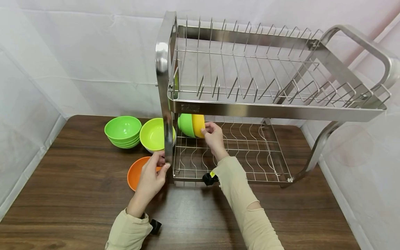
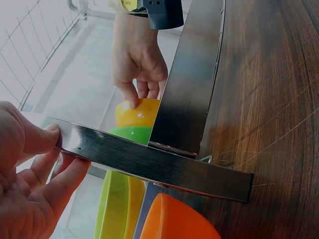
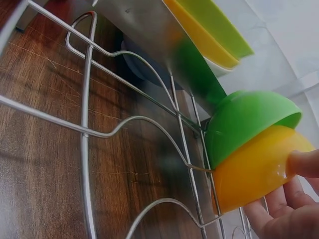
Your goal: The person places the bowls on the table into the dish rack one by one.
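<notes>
The right hand (image 1: 214, 137) pinches a yellow bowl (image 1: 198, 125) beside a green bowl (image 1: 185, 125) on a dish rack (image 1: 237, 109)'s lower tier (image 1: 277, 147); the left hand (image 1: 150, 178) grips its metal post (image 1: 168, 137).

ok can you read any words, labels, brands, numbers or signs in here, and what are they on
None can be read.
Dark label on the dish rack's upper front rail: too small to read.
Black device by the right hand: any marks too small and blurred.
Yellow tag beside it: too blurred.
</notes>
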`<state>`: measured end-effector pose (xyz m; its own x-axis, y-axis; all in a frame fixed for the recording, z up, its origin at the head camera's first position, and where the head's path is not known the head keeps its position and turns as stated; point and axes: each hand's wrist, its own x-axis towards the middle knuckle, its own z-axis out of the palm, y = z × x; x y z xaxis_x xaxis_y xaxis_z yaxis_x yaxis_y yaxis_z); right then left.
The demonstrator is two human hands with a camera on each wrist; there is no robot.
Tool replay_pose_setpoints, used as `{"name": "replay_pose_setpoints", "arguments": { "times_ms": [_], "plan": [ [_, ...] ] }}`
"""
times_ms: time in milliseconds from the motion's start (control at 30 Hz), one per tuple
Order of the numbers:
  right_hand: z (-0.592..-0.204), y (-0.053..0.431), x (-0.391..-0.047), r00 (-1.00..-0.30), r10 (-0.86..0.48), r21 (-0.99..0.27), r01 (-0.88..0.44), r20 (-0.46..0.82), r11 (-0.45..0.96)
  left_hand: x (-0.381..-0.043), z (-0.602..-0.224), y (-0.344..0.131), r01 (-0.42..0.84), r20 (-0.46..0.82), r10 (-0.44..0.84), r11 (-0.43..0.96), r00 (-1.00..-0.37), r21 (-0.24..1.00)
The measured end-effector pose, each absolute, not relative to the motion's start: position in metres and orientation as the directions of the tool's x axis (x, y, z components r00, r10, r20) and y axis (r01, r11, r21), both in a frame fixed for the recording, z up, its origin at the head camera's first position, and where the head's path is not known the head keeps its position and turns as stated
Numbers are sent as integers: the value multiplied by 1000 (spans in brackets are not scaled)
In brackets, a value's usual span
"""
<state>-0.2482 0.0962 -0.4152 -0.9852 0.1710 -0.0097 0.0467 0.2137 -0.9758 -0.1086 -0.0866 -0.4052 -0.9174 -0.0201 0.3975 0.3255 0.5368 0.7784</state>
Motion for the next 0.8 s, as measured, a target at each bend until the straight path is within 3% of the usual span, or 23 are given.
{"name": "replay_pose_setpoints", "arguments": {
  "times_ms": [800],
  "plan": [
    [-409,99,-249,-990,132,-959,85,-51,269,-108,-407,-86,345,407,-3,524,-913,779]
  ]
}}
